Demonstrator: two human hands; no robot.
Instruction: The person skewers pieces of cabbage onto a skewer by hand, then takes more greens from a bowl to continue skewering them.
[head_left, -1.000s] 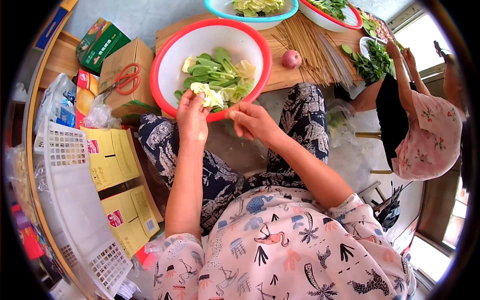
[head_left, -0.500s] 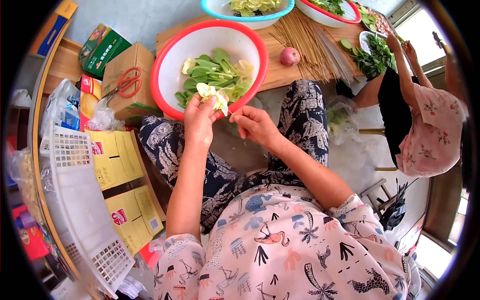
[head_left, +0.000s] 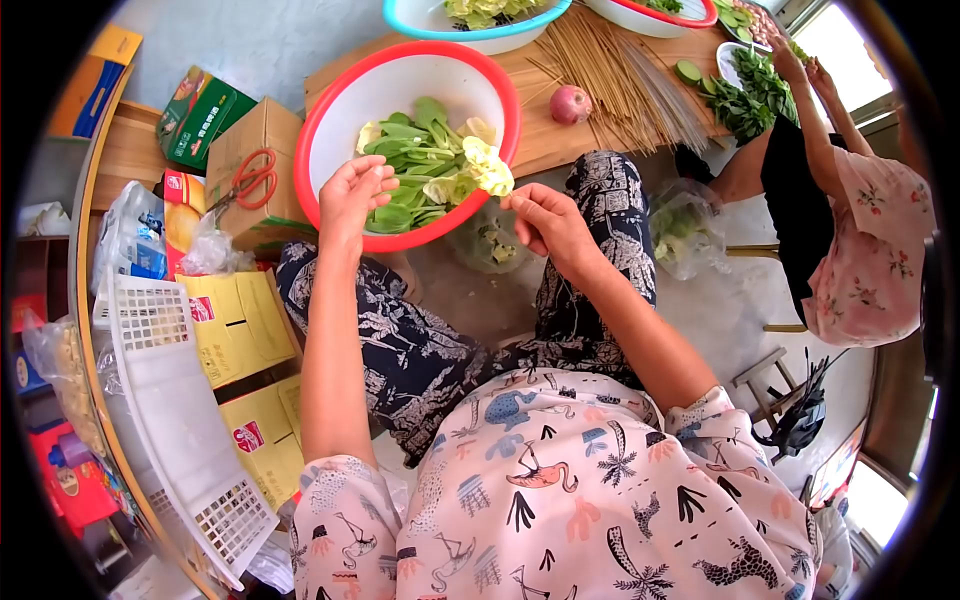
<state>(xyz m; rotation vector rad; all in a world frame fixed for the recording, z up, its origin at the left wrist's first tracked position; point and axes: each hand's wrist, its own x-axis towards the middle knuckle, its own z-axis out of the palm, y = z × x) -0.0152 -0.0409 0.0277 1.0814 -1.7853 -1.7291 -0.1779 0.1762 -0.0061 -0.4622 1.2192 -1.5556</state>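
1. left hand [head_left: 350, 195]: positioned at the left side of the red-rimmed bowl [head_left: 510, 110]. state: released, with the fingers loosely bent.
2. right hand [head_left: 552, 226]: positioned just outside the lower right of the bowl's rim. state: grasping, with thumb and forefinger pinched together at the lower end of a pale leaf piece [head_left: 487, 167]. whether the fingertips grip the leaf itself or a thin stick in it cannot be told.
3. pale leaf piece: located at the right side of the bowl, overlapping the rim in this view.
4. bowl contents: green leafy stems [head_left: 405, 152] lie in a heap, with paler leaves among them.
5. table [head_left: 540, 122]: wooden surface. a red onion [head_left: 570, 104] rests to the right of the bowl; beside it lie many thin sticks [head_left: 600, 65]. a turquoise-rimmed basin [head_left: 505, 38] with pale leaves stands behind.
6. left side: red-handled scissors [head_left: 256, 180] lie on a cardboard box [head_left: 280, 135], near the bowl.
7. lower area: a clear plastic bag [head_left: 490, 245] with leaves sits below the bowl.
8. right side: another person [head_left: 870, 240] in a floral top sits with both hands raised near leafy greens [head_left: 755, 105].
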